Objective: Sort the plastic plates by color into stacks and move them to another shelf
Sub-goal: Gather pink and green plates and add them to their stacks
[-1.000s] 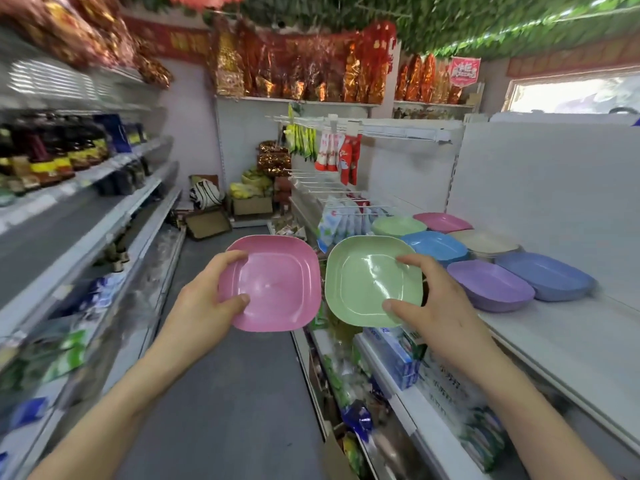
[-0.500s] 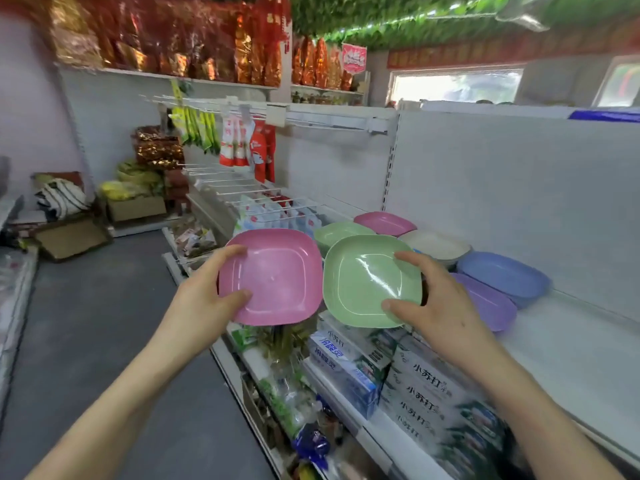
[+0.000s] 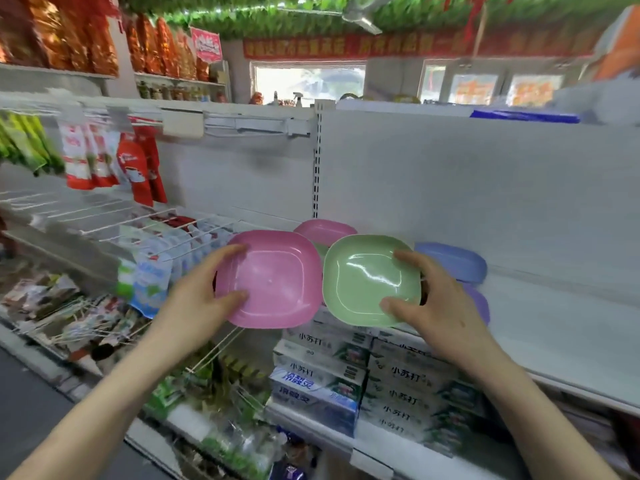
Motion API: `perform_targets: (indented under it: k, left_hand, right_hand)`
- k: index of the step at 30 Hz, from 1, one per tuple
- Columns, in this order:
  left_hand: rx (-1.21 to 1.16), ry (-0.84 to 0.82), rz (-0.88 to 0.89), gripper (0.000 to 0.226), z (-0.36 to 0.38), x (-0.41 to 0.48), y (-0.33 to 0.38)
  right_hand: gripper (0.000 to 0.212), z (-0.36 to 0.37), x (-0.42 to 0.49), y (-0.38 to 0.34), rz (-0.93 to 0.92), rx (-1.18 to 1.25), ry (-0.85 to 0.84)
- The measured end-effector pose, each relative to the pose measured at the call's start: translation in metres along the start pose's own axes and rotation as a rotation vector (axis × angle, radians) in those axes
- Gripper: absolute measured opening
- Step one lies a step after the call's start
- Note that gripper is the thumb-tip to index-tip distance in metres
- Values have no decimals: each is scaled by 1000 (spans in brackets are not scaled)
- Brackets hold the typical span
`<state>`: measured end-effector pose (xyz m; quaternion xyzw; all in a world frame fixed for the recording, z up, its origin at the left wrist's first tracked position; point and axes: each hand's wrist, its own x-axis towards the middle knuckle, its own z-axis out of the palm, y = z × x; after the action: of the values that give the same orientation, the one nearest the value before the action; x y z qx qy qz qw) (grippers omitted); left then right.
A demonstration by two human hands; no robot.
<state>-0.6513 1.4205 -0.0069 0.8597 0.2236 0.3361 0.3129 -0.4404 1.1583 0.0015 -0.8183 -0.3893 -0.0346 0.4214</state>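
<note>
Close to the white shelf (image 3: 571, 327), fingers of my left hand (image 3: 194, 306) grasp a glossy pink plate (image 3: 277, 282), square with rounded corners; my right hand (image 3: 440, 317) grasps a matching green plate (image 3: 363, 278) just beside it.

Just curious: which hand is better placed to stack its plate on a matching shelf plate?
Probably the left hand: its held pink plate hangs just before the shelved pink plate. The right hand holds a green plate with no clear match.

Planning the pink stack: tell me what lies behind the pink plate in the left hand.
A second pink plate on the shelf shows above the held pink plate; its lower part is covered, as is anything else behind.
</note>
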Motion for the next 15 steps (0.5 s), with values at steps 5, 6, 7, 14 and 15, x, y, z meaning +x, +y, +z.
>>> perform_targets:
  k: [5, 6, 7, 14, 15]
  left_hand:
    - [-48, -64, 11, 67, -2, 29, -17]
    - [-49, -71, 18, 67, -2, 36, -21]
    - [-54, -74, 25, 67, -2, 43, -25]
    - [-131, -89, 24, 65, 0, 79, -46]
    - [-150, -95, 23, 65, 1, 83, -49]
  right_hand:
    - [74, 12, 9, -7, 10, -27, 39]
    - [73, 14, 13, -8, 2, -33, 47]
    - [73, 16, 18, -8, -5, -38, 55]
    - [71, 31, 42, -6, 13, -40, 89]
    - [72, 34, 44, -4, 16, -46, 89]
